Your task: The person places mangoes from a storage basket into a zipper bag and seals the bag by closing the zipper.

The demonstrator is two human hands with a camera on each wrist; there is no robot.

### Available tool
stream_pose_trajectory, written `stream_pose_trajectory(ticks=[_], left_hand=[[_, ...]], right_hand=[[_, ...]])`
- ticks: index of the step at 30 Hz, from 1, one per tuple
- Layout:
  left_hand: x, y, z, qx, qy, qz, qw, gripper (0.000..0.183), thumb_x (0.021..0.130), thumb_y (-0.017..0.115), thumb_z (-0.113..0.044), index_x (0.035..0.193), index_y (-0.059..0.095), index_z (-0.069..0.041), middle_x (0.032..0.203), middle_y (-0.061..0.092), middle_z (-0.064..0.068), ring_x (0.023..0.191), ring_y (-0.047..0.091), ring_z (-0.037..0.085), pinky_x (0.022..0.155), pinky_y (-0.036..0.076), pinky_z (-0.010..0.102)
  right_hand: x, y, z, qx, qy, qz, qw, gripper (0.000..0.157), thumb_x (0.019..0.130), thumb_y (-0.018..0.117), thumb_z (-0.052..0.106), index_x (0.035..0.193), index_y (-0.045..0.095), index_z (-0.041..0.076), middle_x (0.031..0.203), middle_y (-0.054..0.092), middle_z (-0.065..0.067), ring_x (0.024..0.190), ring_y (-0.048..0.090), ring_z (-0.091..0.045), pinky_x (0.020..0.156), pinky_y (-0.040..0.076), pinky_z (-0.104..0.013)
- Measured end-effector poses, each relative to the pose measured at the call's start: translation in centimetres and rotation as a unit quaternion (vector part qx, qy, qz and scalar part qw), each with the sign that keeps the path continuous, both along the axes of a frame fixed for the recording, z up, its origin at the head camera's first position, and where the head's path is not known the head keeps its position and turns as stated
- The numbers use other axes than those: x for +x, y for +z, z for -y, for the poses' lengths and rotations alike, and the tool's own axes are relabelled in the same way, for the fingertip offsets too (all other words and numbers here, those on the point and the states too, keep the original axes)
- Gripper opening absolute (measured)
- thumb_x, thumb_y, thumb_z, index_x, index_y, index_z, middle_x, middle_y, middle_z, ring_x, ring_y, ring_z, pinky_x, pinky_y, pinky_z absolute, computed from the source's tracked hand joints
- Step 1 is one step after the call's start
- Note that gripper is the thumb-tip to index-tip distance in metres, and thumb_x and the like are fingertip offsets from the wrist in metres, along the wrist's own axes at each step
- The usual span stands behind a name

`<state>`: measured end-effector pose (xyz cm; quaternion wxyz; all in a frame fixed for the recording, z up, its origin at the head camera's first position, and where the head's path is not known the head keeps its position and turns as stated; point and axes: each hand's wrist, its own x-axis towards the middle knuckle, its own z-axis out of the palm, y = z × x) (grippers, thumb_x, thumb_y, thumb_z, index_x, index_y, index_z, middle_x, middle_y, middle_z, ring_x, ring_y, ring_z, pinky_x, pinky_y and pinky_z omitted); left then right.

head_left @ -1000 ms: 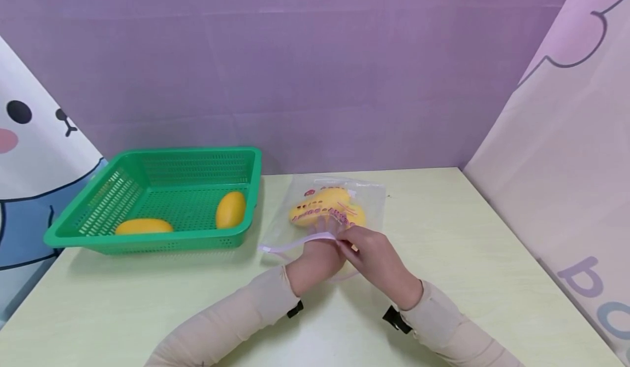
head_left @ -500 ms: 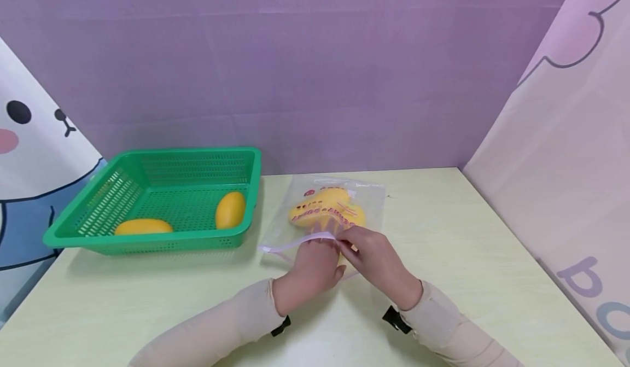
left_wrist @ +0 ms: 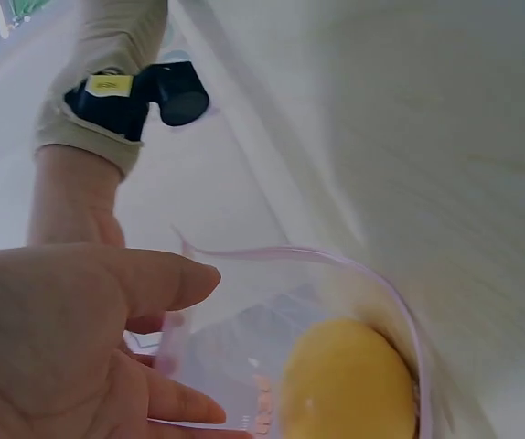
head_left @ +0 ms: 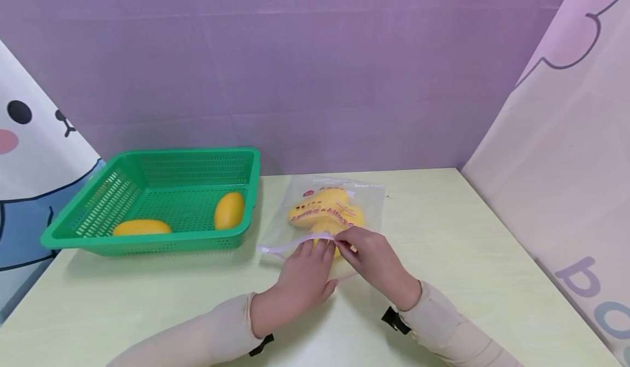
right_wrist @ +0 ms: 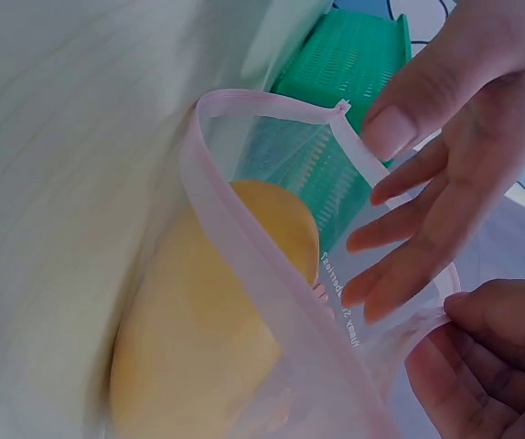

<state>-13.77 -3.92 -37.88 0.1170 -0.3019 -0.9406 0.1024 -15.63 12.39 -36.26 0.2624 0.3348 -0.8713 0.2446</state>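
Note:
A clear zip bag (head_left: 275,229) with pink lettering and a lilac zip edge lies on the table, its mouth toward me. Several yellow mangoes (head_left: 322,205) are inside; one mango (right_wrist: 194,320) lies near the mouth. My right hand (head_left: 379,263) pinches the upper zip edge between thumb and forefinger and holds the mouth apart. At that mouth is my left hand (head_left: 304,279), its fingers extended and its fingertips just under the upper edge. In the left wrist view, the left hand (left_wrist: 70,338) holds nothing, and a mango (left_wrist: 349,384) sits apart from it.
A green perforated basket (head_left: 162,241) stands on the left of the table (head_left: 467,279). Inside it lie one mango (head_left: 143,227) at the front and another mango (head_left: 229,211) at the right. A purple cloth wall (head_left: 315,71) rises behind the table.
My left hand has drawn back out of the bag, toward me and to the left, leaving a mango inside near the mouth. The right hand keeps its pinch on the zip edge.

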Motion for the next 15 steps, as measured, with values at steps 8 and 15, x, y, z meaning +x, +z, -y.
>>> stream_pose_trajectory(ticks=[8,15], left_hand=[[1.1,1.1,1.0,0.010,-0.010,0.064,0.9979,0.071,0.087,0.056,-0.054,0.139,0.043,-0.007,0.139,0.048,0.009,0.125,0.046,0.027,0.101,0.040,0.033],[1.7,2.9,2.1,0.023,-0.036,0.090,0.9950,0.066,0.088,0.057,-0.051,0.137,0.047,-0.008,0.133,0.053,0.012,0.122,0.049,0.026,0.103,0.039,0.035]], right_hand=[[-0.1,-0.1,0.0,0.007,-0.001,0.001,1.000,0.015,0.074,0.076,-0.001,0.085,0.068,0.006,0.078,0.067,-0.001,0.065,0.059,-0.008,0.060,0.050,-0.019],[-0.1,0.0,0.0,0.011,-0.001,0.005,1.000,0.015,0.074,0.076,-0.001,0.084,0.069,0.005,0.078,0.068,-0.002,0.065,0.060,-0.009,0.061,0.051,-0.021]])
